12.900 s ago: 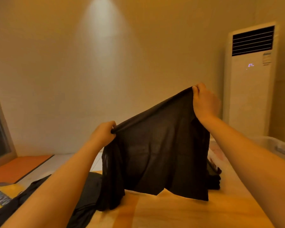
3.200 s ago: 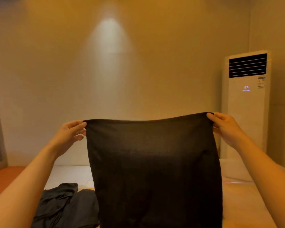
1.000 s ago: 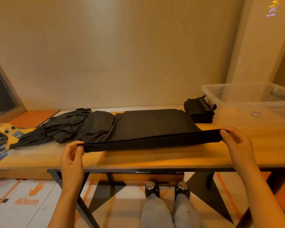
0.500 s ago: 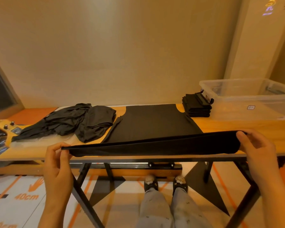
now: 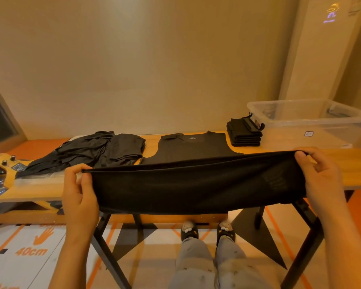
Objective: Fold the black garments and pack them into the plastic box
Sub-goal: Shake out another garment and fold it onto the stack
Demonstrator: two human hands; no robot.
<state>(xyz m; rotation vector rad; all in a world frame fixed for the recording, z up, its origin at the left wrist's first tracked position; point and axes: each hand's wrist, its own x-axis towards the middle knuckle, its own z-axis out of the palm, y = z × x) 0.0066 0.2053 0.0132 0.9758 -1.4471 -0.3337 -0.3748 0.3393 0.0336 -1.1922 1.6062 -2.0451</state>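
Drawn farther over the wooden table's (image 5: 352, 170) near edge, the black tank top (image 5: 196, 184) sags between left hand (image 5: 77, 190) and right hand (image 5: 319, 178) — each pinches a hem corner. Its neckline lies flat on the table, between a crumpled black pile (image 5: 96, 151) and a folded stack (image 5: 245, 135) beside the clear plastic box (image 5: 313, 127).

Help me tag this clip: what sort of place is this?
Likely an indoor workroom or test space: a wooden table on trestle legs, orange floor markings reading 40cm, a tall air conditioner.
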